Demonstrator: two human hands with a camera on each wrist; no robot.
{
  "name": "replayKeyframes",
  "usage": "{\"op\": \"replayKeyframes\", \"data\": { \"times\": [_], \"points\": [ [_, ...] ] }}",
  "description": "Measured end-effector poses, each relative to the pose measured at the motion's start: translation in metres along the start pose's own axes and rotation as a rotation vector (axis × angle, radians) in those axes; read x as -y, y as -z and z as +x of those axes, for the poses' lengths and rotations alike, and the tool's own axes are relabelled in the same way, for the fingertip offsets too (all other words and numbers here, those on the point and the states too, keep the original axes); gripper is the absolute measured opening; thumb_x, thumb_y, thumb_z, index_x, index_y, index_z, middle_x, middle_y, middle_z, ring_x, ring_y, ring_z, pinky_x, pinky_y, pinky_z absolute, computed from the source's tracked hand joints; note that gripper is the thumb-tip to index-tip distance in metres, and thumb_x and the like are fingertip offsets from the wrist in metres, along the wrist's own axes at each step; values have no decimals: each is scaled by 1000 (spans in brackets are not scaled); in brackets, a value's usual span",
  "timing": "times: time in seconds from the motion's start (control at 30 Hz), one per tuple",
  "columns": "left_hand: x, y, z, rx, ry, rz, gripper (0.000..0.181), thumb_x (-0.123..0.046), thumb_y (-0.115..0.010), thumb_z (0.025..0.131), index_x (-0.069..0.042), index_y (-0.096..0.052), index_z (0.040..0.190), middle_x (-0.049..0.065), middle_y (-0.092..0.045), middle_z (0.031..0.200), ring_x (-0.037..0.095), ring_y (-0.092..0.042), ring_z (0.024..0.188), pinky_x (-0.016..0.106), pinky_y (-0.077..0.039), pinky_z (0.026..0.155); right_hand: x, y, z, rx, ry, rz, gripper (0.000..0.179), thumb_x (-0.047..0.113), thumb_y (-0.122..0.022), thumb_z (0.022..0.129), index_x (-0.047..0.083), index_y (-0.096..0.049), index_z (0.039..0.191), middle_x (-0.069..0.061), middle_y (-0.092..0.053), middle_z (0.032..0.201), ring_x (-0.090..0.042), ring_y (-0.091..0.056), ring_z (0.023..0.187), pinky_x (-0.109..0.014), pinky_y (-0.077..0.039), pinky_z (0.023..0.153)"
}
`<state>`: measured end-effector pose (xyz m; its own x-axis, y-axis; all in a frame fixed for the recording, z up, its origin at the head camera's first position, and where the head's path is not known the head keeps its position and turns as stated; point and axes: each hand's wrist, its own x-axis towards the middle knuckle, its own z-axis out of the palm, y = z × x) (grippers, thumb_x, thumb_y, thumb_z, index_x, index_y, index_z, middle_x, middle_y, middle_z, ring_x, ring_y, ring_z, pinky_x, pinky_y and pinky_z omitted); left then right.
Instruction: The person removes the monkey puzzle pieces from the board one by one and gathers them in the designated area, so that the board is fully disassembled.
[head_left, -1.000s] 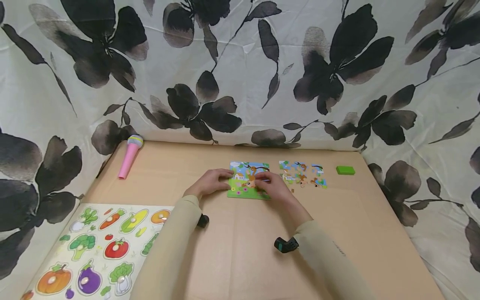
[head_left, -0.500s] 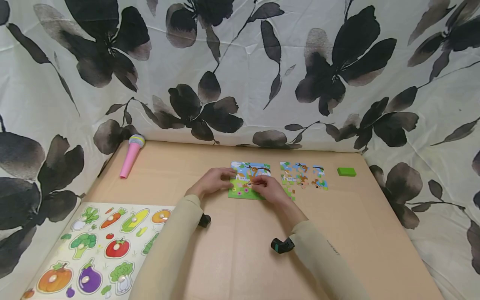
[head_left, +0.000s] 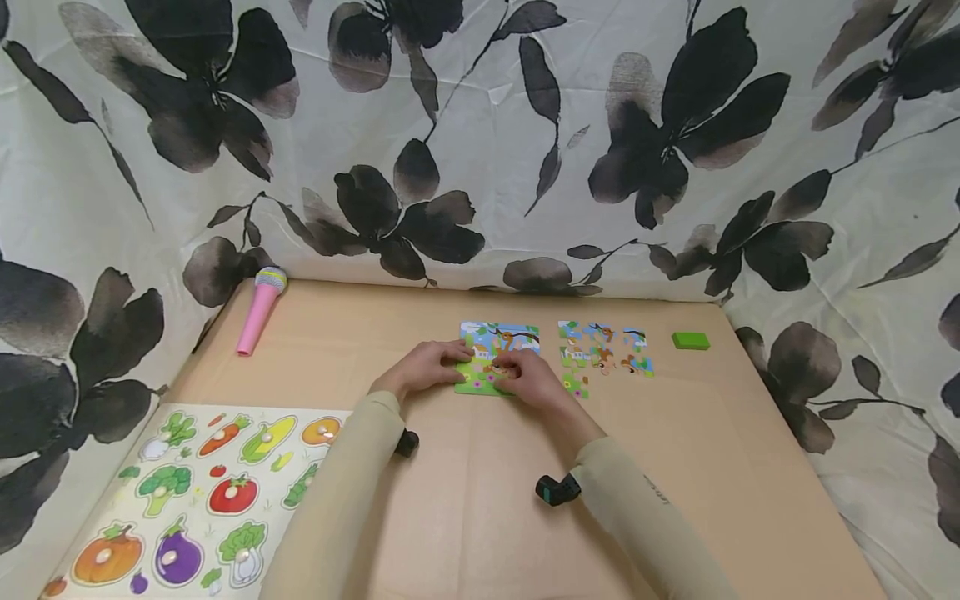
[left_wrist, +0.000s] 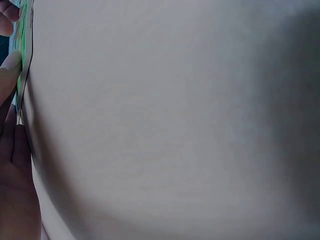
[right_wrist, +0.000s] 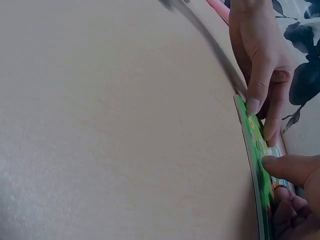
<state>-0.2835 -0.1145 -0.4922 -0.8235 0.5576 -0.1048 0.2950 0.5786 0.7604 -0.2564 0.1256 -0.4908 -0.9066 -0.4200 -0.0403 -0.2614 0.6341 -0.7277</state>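
A small square jigsaw puzzle board (head_left: 477,388) with a blue and green picture lies near the table's far side. My left hand (head_left: 420,367) holds its left edge; in the right wrist view that hand's thumb (right_wrist: 253,105) lies on the green border. Over the board's right half is my right hand (head_left: 536,385), thumb and fingers bent together, seemingly pinching a puzzle piece at the surface. The fingers mostly hide that piece. Several loose puzzle pieces (head_left: 602,358) are spread in rows to the right of the board.
A green block (head_left: 690,341) lies at the far right. A pink toy microphone (head_left: 257,321) rests at the far left. A board with vegetable pictures (head_left: 201,537) covers the near left, partly under my left sleeve. A floral cloth (head_left: 495,125) hangs behind the table (head_left: 480,517).
My right hand has shifted left across the puzzle board, uncovering a loose green piece at its right. The left hand has stayed at the board's left edge.
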Motion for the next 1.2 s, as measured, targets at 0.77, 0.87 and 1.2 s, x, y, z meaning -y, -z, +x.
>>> {"op": "replayKeyframes", "data": {
  "times": [0.77, 0.87, 1.2],
  "points": [
    [-3, 2, -2, 21, 6, 9, 46, -17, -73, 88, -7, -62, 132, 8, -47, 148, 25, -35, 142, 43, -24, 118, 6, 4, 5, 85, -6, -54, 30, 8, -73, 87, 3, -61, 114, -17, -51, 111, -29, -49, 101, -43, -45, 88],
    [-3, 2, -1, 22, 6, 15, 46, -18, -73, 88, -7, -62, 132, 8, -47, 148, 24, -35, 142, 43, -24, 118, 7, 4, 5, 85, -12, -53, 31, 9, -73, 88, 4, -60, 116, -17, -51, 112, -30, -50, 104, -44, -46, 90],
    [-3, 2, -2, 18, 0, 24, 46, -18, -73, 88, -7, -63, 132, 8, -48, 148, 24, -35, 142, 43, -24, 118, 5, 2, 3, 35, 45, -59, 23, 9, -76, 85, 3, -60, 100, -14, -54, 95, -24, -48, 85, -36, -42, 75]
  ]
}}
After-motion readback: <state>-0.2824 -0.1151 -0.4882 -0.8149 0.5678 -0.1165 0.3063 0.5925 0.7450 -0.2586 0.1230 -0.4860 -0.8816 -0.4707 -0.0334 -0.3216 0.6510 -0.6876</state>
